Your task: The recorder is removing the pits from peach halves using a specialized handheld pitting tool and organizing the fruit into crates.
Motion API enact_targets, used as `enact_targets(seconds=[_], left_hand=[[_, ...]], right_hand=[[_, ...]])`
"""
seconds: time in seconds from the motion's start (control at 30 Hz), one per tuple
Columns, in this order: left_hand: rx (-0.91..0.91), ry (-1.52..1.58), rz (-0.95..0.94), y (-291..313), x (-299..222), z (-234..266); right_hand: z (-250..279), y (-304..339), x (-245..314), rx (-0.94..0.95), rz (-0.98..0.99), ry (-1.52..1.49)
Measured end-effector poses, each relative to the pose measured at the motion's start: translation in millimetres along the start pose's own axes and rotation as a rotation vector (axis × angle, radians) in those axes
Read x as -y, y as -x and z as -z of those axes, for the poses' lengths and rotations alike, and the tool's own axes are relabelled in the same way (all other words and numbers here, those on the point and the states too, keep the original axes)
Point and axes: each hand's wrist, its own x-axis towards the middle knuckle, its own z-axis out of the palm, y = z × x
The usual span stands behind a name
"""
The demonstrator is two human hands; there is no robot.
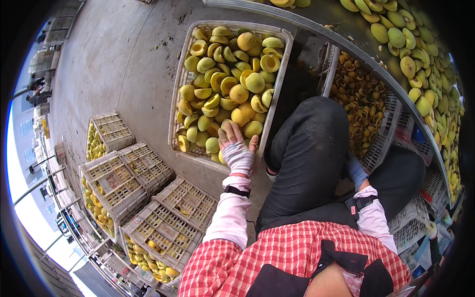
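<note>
My left hand [237, 152], in a striped knit glove, lies on yellow-green halved fruits that look like peaches [220, 81]. Its fingers are stretched out, with the fingertips resting on the fruit near the front right of a white plastic crate [242, 24]. The crate is heaped with these halves, many showing hollowed centres. Lower down between my legs is my right hand [356, 171], in a bluish glove. My thigh and the shade hide its fingers, so I cannot see whether it holds anything.
A metal-edged table [316, 25] piled with more fruit halves [410, 44] curves along the right. Beneath it stands a crate of small brown cup-shaped pieces [358, 94]. Several lidded crates of fruit [116, 183] line the left. Grey concrete floor [118, 59] lies beyond them.
</note>
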Motion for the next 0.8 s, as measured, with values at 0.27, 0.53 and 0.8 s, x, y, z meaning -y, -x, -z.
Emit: enact_targets(seconds=[0.27,0.53,0.8], left_hand=[[-0.08,0.309,0.005,-53,-20,19],[0.409,0.005,-0.301,-193,-50,15],[-0.248,0.469,0.292,-75,40,47]], right_hand=[[3,-6,-7,-0.056,0.062,0.044],[-2,11,43,-0.069,0.012,0.211],[3,1,5,-0.06,0.039,0.006]])
